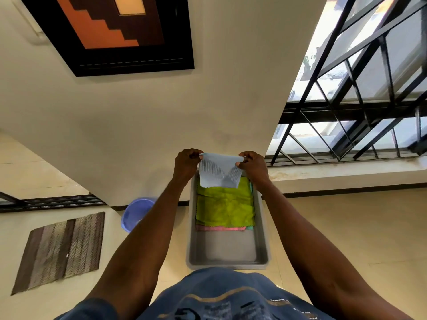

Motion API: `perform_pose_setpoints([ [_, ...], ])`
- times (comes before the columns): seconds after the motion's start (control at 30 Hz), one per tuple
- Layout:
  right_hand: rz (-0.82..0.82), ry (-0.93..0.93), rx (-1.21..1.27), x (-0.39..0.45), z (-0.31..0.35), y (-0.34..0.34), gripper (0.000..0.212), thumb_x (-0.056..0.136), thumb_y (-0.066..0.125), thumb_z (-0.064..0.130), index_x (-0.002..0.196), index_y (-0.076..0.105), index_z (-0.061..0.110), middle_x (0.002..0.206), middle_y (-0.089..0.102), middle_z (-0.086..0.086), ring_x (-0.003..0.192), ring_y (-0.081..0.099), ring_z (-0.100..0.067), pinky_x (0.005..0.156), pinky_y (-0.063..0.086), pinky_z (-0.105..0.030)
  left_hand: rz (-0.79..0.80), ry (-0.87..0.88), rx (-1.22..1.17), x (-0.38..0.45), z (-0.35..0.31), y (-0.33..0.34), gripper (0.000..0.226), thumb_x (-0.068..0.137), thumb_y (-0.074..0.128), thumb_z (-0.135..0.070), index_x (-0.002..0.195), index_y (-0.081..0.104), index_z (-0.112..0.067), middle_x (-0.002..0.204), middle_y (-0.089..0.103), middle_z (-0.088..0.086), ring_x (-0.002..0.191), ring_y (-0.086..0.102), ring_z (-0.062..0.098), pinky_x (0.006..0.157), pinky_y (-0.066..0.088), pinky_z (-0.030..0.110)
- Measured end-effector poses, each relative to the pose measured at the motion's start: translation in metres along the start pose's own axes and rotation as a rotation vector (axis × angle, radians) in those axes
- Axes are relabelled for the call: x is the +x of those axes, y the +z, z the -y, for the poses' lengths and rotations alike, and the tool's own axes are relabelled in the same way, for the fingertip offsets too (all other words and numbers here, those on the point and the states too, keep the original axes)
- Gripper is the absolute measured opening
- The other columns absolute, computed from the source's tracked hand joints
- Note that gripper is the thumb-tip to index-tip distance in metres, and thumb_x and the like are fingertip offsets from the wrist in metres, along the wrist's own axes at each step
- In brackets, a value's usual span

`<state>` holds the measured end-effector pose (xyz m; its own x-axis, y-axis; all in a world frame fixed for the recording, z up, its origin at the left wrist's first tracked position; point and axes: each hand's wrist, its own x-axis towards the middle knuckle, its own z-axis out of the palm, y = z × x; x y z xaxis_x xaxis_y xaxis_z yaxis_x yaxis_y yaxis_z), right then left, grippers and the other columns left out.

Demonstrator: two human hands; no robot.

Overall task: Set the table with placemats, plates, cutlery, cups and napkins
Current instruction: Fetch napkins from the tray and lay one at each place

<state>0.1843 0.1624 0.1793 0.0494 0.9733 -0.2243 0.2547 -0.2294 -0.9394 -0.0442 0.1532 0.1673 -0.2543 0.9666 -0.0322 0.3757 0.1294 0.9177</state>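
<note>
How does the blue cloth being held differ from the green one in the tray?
The blue cloth is pale, hangs in the air and is pinched at its top corners by the left hand and right hand; the green cloth is bright, lies flat in the grey tray on other cloths, and no hand touches it. The blue cloth shows a fine ribbed pattern; the green cloth looks crumpled. Both are small squarish cloths.
</note>
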Motion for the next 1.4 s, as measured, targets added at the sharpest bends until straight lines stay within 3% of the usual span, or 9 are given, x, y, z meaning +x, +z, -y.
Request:
perform_pose_setpoints([
  [0.2,-0.075,-0.081,-0.099,0.007,0.008,0.000,0.008,0.079,0.072,0.010,0.080,0.069,0.018,0.085,0.071,-0.006,0.085,0.066,-0.027,0.072,0.052,-0.038,0.067,0.030,-0.005,0.006,-0.012,-0.004,0.007,0.094,0.060,-0.009,0.097,0.067,-0.009,0.098,0.066,0.004,0.094,0.059,0.017,0.084,0.045,0.030],
  [0.47,-0.046,-0.081,-0.047,0.017,0.034,-0.003,0.013,0.095,0.056,0.024,0.097,0.054,0.011,0.091,0.057,-0.002,0.083,0.051,-0.018,0.073,0.038,-0.033,0.053,-0.059,-0.251,0.012,-0.041,-0.007,0.011,0.092,0.057,-0.006,0.086,0.062,-0.013,0.087,0.063,0.006,0.077,0.058,0.020,0.067,0.050,0.034],
  [0.63,-0.072,-0.105,0.104,0.017,0.037,-0.003,0.023,0.094,0.060,0.021,0.117,0.056,0.022,0.095,0.064,-0.004,0.081,0.059,-0.015,0.069,0.044,-0.026,0.055,-0.178,-0.412,0.007,-0.049,-0.004,0.013,0.096,0.061,-0.017,0.106,0.055,-0.013,0.093,0.061,0.010,0.064,0.057,0.021,0.054,0.047,0.028],
  [0.83,-0.153,-0.011,0.232,0.010,0.023,-0.007,0.024,0.091,0.057,0.011,0.089,0.074,0.028,0.097,0.071,0.008,0.094,0.064,-0.016,0.085,0.051,-0.031,0.336,-0.319,-0.602,-0.008,-0.039,0.001,0.012,0.094,0.060,-0.013,0.100,0.069,-0.018,0.093,0.071,0.004,0.080,0.064,0.025,0.071,0.050,0.034],
  [0.93,-0.106,0.107,0.333,0.006,0.013,-0.015,0.016,0.088,0.065,0.013,0.088,0.077,0.024,0.099,0.074,0.000,0.100,0.067,-0.022,0.095,0.054,-0.039,0.472,-0.332,-0.561,-0.017,-0.029,0.008,0.021,0.091,0.061,-0.004,0.107,0.070,-0.014,0.105,0.070,0.007,0.094,0.065,0.026,0.080,0.055,0.037],
  [1.03,0.111,0.183,0.578,-0.008,0.012,-0.027,0.014,0.090,0.064,0.008,0.102,0.072,0.012,0.096,0.073,-0.004,0.087,0.069,-0.019,0.076,0.058,-0.029,0.445,-0.338,-0.669,-0.019,-0.024,0.017,0.031,0.089,0.057,0.008,0.113,0.067,-0.010,0.114,0.068,0.008,0.103,0.066,0.025,0.090,0.056,0.038],
  [1.13,0.291,0.208,0.529,-0.022,0.002,-0.035,0.021,0.090,0.062,0.000,0.107,0.069,0.010,0.100,0.071,-0.005,0.085,0.068,-0.018,0.064,0.056,-0.025,0.426,-0.329,-0.684,-0.018,-0.020,0.027,0.037,0.087,0.057,0.012,0.115,0.065,-0.011,0.118,0.067,0.006,0.108,0.064,0.025,0.098,0.051,0.041],
  [1.3,0.175,0.220,0.639,-0.031,-0.021,-0.045,0.025,0.085,0.063,-0.006,0.104,0.069,0.010,0.099,0.069,-0.009,0.087,0.065,-0.023,0.066,0.058,-0.028,0.352,-0.312,-0.533,-0.022,-0.017,0.043,0.030,0.089,0.052,0.014,0.107,0.067,-0.005,0.117,0.065,0.010,0.112,0.059,0.028,0.088,0.054,0.029],
  [1.4,0.171,0.229,0.678,-0.039,-0.028,-0.052,0.030,0.085,0.066,-0.003,0.111,0.067,0.010,0.102,0.070,-0.008,0.091,0.066,-0.022,0.071,0.058,-0.029,0.351,-0.355,-0.470,-0.025,-0.016,0.057,0.031,0.090,0.053,0.010,0.099,0.074,-0.012,0.112,0.069,0.010,0.109,0.059,0.030,0.102,0.046,0.047],
])
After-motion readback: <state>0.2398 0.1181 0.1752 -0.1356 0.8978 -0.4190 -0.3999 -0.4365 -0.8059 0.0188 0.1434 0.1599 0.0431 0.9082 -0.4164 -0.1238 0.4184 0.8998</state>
